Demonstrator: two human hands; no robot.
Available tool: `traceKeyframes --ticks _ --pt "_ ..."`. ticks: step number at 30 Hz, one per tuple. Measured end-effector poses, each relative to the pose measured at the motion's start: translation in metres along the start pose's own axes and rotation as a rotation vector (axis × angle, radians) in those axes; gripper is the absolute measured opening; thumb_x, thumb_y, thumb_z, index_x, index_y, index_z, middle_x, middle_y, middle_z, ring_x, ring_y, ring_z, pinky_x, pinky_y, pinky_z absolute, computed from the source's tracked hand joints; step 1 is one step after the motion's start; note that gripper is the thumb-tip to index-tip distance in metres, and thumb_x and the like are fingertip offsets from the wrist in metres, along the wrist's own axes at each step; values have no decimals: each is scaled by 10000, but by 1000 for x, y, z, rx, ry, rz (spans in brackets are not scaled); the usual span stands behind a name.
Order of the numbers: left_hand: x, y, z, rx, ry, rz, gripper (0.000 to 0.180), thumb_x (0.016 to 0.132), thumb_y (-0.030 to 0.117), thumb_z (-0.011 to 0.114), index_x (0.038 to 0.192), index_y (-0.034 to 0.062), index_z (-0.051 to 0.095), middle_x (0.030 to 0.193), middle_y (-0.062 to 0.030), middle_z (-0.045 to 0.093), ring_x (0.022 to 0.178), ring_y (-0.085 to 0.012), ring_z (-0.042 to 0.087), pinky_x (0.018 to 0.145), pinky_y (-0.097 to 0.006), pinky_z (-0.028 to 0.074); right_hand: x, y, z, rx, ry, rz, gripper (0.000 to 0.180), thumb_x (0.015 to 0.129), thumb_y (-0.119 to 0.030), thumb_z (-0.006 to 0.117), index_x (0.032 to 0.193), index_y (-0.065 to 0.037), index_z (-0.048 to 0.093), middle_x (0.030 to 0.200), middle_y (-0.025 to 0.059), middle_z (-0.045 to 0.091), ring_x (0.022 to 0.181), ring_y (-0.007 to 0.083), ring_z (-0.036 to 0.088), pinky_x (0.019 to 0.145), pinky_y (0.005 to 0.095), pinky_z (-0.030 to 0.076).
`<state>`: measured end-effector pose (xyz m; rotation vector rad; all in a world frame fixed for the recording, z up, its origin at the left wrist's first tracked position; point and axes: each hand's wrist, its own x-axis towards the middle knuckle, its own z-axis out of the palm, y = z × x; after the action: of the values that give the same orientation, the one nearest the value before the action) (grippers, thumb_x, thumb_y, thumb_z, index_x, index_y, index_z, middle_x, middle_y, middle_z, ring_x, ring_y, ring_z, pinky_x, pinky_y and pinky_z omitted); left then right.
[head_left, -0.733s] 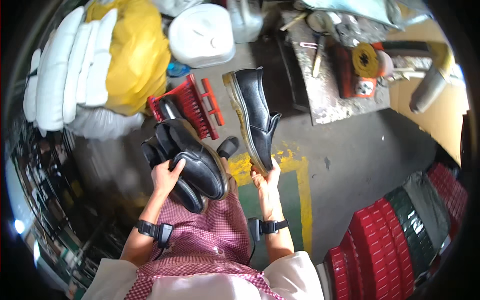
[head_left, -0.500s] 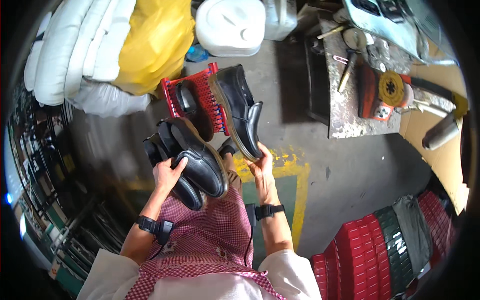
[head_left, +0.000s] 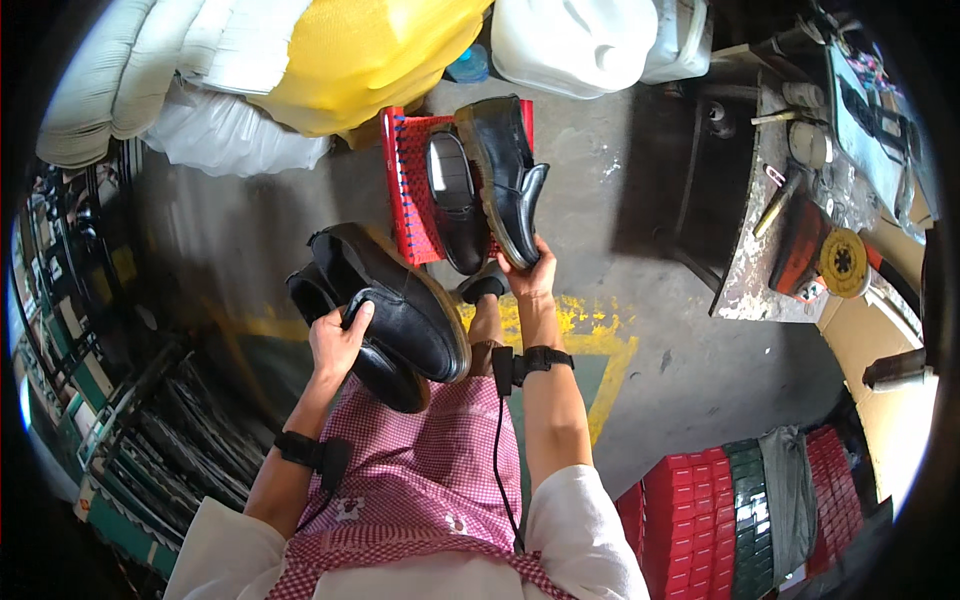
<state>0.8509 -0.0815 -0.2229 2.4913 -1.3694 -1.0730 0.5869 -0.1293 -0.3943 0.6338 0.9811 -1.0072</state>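
Observation:
Two black leather shoes hang together in my left hand (head_left: 340, 340), whose fingers pinch them near their openings. The upper shoe (head_left: 405, 285) has a tan-edged sole and partly covers the lower shoe (head_left: 388, 375). My right hand (head_left: 532, 270) grips a third black shoe (head_left: 510, 175) by its toe, sole turned to the left. That shoe lies over a low red woven stand (head_left: 393, 150), close beside a black shoe (head_left: 458, 200) with a pale insole on it. Whether the gripped shoe rests on the stand, I cannot tell.
Stacked red boxes (head_left: 685, 500) and dark green ones stand at lower right. A worn workbench (head_left: 755, 270) with tools is on the right. White jugs (head_left: 575, 45), a yellow sack (head_left: 370, 60) and white bundles (head_left: 105, 90) line the far side. Racks (head_left: 170, 430) stand left.
The shoe in my right hand has moved in over the red stand, nearer the shoe there. My left hand keeps its two shoes, now farther from the stand. The whole view has shifted.

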Motion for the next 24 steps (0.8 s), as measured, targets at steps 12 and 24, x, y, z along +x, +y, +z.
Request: traceKeyframes --ticks 12,24 --pt "33 -33 -12 -26 -19 58 366 746 371 630 673 13 618 554 -140 558 517 -281 568 511 -340 428 -11 8 67 -1261 535 -1239 623 713 -309 671 1229 -78 410 1233 175 404 1080 324 419 888 439 350" --pt "44 -53 -14 -23 -7 81 345 743 363 632 701 21 632 597 -151 584 569 -299 589 536 -348 445 23 21 117 -1746 417 -1426 234 651 -186 713 806 -73 579 1005 109 512 904 309 470 787 410 381"
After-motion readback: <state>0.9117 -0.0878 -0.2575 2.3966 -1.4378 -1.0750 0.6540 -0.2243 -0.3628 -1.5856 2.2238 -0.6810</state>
